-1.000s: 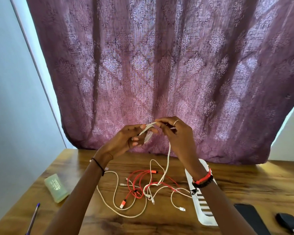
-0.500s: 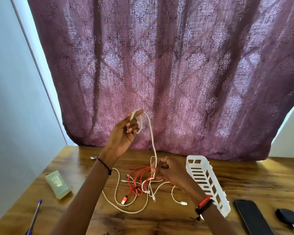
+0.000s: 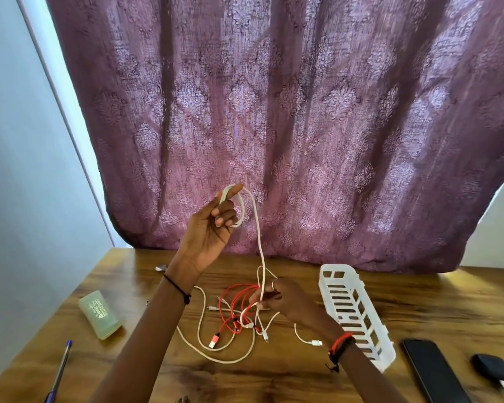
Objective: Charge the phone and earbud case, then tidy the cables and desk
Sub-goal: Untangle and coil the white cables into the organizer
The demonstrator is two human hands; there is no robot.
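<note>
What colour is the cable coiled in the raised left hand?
White: the cable coiled in the left hand shows best in the head view.

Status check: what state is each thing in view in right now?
Left hand, raised, grip on coiled loops of white cable.
Right hand, pinching that cable lower down.
White cable, partly coiled, rest tangled.
Red cable, tangled on desk.
Basket, lying on desk.
Phone, screen dark, flat.
Earbud case, lid shut.
</note>
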